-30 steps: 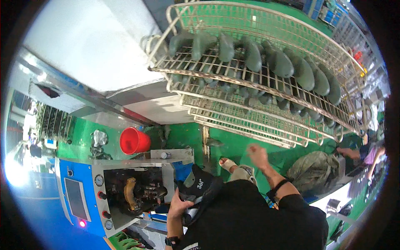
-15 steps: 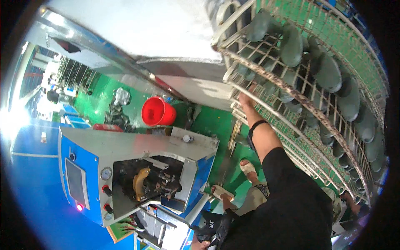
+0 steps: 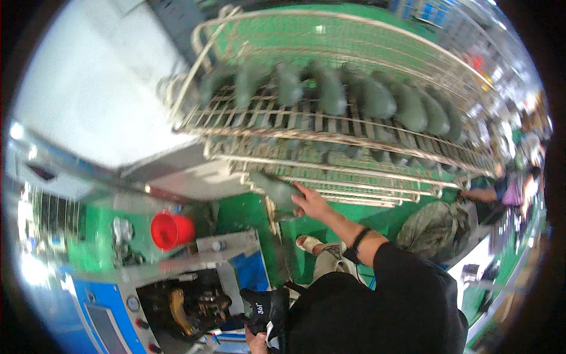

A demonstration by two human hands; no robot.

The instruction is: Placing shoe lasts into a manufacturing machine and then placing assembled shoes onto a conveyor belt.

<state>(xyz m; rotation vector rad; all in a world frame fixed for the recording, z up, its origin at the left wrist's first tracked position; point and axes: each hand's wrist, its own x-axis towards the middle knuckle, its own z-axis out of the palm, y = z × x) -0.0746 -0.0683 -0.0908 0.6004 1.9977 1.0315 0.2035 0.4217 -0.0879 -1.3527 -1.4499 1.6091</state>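
Observation:
My right hand (image 3: 312, 204) is closed around one end of a grey-green shoe last (image 3: 275, 190), in front of the lower shelves at the left end of a wire rack (image 3: 330, 137). Several similar lasts (image 3: 377, 99) stand in a row on its top shelf. At the lower edge, my left hand (image 3: 257, 342) is partly visible, gripping a black shoe upper (image 3: 259, 310) with white print. This upper is beside the opening of a blue and grey machine (image 3: 171, 268), which has a yellowish curved part (image 3: 178, 310) inside.
A red bucket (image 3: 171, 230) stands on the green floor beyond the machine. Left of the rack is a white wall (image 3: 94, 88). A greenish bundle (image 3: 435, 231) lies at right, near another person's arm (image 3: 482, 194) at the rack's end.
My right hand has come out from between the rack's shelves, now with a shoe last in it. The view has turned toward the rack. My left hand still has the black upper.

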